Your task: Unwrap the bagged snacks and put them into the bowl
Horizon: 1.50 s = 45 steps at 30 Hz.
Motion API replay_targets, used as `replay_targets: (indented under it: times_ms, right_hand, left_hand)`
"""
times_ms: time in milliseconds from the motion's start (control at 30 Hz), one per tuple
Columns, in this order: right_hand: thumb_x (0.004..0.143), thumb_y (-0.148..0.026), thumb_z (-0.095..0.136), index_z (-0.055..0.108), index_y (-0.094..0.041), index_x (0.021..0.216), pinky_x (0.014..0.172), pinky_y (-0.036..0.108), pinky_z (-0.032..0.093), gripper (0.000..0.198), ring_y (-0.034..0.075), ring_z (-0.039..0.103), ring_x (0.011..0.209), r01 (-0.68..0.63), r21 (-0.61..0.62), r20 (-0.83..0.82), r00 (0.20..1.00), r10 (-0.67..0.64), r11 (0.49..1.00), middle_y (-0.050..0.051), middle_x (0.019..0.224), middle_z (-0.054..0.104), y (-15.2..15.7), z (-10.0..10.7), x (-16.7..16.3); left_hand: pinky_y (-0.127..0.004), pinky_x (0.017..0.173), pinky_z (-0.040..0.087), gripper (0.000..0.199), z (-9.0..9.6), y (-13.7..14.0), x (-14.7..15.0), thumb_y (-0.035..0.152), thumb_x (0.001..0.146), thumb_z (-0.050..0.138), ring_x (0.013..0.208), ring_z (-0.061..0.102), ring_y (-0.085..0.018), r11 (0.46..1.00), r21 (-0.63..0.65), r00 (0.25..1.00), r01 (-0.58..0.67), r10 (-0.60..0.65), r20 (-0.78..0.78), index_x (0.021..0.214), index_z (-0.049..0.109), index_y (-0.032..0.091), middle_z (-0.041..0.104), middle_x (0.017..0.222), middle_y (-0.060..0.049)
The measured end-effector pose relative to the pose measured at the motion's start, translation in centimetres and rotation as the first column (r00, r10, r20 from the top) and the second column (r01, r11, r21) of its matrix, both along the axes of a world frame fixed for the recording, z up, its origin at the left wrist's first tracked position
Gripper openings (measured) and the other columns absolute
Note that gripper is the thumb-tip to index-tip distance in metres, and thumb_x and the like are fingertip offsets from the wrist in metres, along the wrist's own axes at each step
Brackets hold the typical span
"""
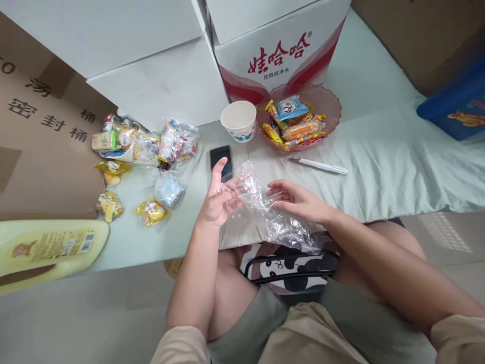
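Observation:
A crinkled clear plastic bag [265,217] stretches from my left hand [220,199] down toward my lap. My left hand has its top end among the curled fingers, while one finger points up. To the right, my right hand [293,199] is beside the bag with its fingers apart and slightly bent; nothing shows in its grasp. Just behind my left hand lies a dark phone [221,154], partly covered by the fingers. A knife with a white handle [322,165] rests on the cloth beyond my right hand.
A pink glass bowl [329,108] of wrapped snacks stands before a white carton [280,55], with a paper cup [238,121] beside it. Wrapped snacks [140,144] are piled at the left. A yellow bottle [91,237] lies near the front edge; a blue container [454,111] is right.

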State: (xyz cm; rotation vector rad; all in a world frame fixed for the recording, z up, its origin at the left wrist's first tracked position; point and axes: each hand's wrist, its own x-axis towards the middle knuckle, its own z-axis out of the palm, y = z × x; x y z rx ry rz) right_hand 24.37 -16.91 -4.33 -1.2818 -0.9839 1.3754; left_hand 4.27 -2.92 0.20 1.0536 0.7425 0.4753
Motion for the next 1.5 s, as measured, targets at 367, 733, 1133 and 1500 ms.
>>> replay_targets:
  times_ms: [367,733,1133,1500]
  right_hand:
    - [0.091,-0.048,0.064,0.068,-0.019,0.086,0.071,0.029,0.050,0.029,0.012,0.059,0.070,-0.295,0.031,-0.039,0.954,0.296,0.955,0.000,0.077,0.066,-0.3,1.4,-0.4]
    - [0.083,-0.049,0.067,0.069,-0.021,0.097,0.078,0.036,0.053,0.031,0.018,0.064,0.080,0.214,-0.027,0.037,0.976,-0.213,0.976,0.005,0.088,0.071,0.5,0.5,-0.7]
    - [0.081,-0.053,0.072,0.066,-0.022,0.099,0.055,0.026,0.047,0.036,0.016,0.065,0.078,-0.030,-0.112,-0.139,0.990,0.014,0.993,0.007,0.100,0.071,0.4,1.2,0.0]
    - [0.088,-0.046,0.064,0.062,-0.022,0.092,0.054,0.027,0.043,0.024,0.010,0.052,0.054,0.061,-0.069,-0.040,0.997,-0.064,0.996,-0.004,0.066,0.055,0.4,0.7,-0.3]
  left_hand:
    - [-0.019,0.053,0.045,0.096,-0.2,0.5,-0.1,0.025,0.067,0.069,0.093,0.068,-0.016,0.986,0.023,0.985,-0.163,0.161,0.053,0.151,0.030,0.050,0.070,0.130,0.000]
    - [-0.035,0.080,0.060,0.074,-1.7,-0.7,2.4,0.053,0.063,0.088,0.101,0.074,-0.027,0.979,-0.200,0.998,0.027,-0.039,-0.056,0.121,0.056,0.020,0.074,0.114,-0.014]
    - [-0.024,0.053,0.050,0.082,-1.2,-1.3,1.8,0.032,0.066,0.088,0.072,0.075,-0.021,0.993,0.031,0.989,0.110,-0.107,-0.098,0.135,0.045,0.027,0.075,0.096,-0.005]
    - [-0.027,0.060,0.054,0.050,-1.7,-0.8,1.5,0.038,0.075,0.081,0.067,0.074,-0.020,0.991,0.002,0.960,0.134,-0.129,-0.248,0.117,0.062,0.018,0.076,0.079,-0.005]
